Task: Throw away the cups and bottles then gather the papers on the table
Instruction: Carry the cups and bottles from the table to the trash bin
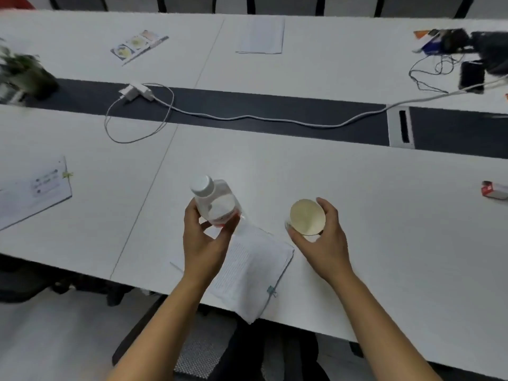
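The left hand (204, 240) grips a clear bottle (217, 202) just above the clipped papers (253, 273). The right hand (325, 240) curls round a paper cup (307, 218) just right of them. Both hands hold their load off the surface (357, 188), presumably for binning first.

One bottle (215, 200), one cup (307, 217), four sets of papers (253, 270) (33, 193) (137, 45) (261, 35), one charger (136, 92), one plant (24, 72).

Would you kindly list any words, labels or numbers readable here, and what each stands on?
Nothing is legible.
Label on the bottle: red print, blurred.
Print on the clipped papers: too small.
Print on the left sheet: blurred.
Print on the picture leaflet: blurred.
Marks on the red box: blurred.
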A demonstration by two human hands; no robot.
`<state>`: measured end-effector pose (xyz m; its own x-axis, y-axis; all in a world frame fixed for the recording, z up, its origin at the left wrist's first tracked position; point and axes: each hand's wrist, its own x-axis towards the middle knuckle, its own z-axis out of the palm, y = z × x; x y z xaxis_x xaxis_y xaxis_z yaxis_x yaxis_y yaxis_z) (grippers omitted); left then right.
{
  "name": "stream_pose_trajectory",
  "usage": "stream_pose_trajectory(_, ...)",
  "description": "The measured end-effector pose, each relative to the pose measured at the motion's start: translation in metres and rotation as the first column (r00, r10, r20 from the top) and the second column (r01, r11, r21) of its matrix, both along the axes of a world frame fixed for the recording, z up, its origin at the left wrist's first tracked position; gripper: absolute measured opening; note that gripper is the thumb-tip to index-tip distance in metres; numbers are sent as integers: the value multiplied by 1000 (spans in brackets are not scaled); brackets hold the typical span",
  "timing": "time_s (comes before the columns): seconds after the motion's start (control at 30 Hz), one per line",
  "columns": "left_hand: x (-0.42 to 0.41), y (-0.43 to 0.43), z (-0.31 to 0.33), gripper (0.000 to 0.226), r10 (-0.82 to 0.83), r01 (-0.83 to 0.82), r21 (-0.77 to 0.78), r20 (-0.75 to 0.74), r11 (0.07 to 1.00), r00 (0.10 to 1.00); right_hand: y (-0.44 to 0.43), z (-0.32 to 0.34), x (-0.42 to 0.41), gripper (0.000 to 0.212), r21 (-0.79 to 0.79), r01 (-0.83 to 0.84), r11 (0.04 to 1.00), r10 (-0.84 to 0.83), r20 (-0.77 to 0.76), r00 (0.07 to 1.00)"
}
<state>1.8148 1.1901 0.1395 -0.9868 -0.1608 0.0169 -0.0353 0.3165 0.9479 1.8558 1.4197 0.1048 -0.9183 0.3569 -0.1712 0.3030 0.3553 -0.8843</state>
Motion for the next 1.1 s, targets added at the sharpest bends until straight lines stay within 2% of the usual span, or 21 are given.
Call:
stream_pose_trajectory(0.1, 74, -25, 20, 70, 167, -167, 24, 1, 986, 986, -9, 15, 53, 80, -80, -41, 996, 39, -35, 999)
stream_pose_trajectory(0.23, 175, -58, 37, 66, 404, -405, -2, -22, 915, 914, -37, 15, 114, 82, -180, -160, 971, 159, -22, 987)
stream_pose_trajectory(0.4, 283, -113, 53, 79, 640, -639, -119, -40, 760, 768, -103, 28, 152, 83, -252, -431, 866, 444, -8, 896)
stream_pose_trajectory(0.53, 337, -170, 60, 82, 789, -795, -24, -106, 607, 605, -176, 53, 153, 85, -223, -613, 758, 616, -65, 785)
stream_pose_trajectory(0.7, 401, -266, 55, 81, 883, -889, 43, -145, 457, 447, -302, 62, 167, 83, -139, -765, 630, 748, -159, 645)
stream_pose_trajectory(0.93, 491, -427, 53, 84, 958, -964, 57, -140, 259, 249, -506, 62, 209, 81, -62, -913, 403, 897, -170, 408)
stream_pose_trajectory(1.1, 509, -524, 59, 82, 971, -974, 72, -123, 214, 204, -606, 74, 209, 83, -16, -925, 380, 908, -183, 377)
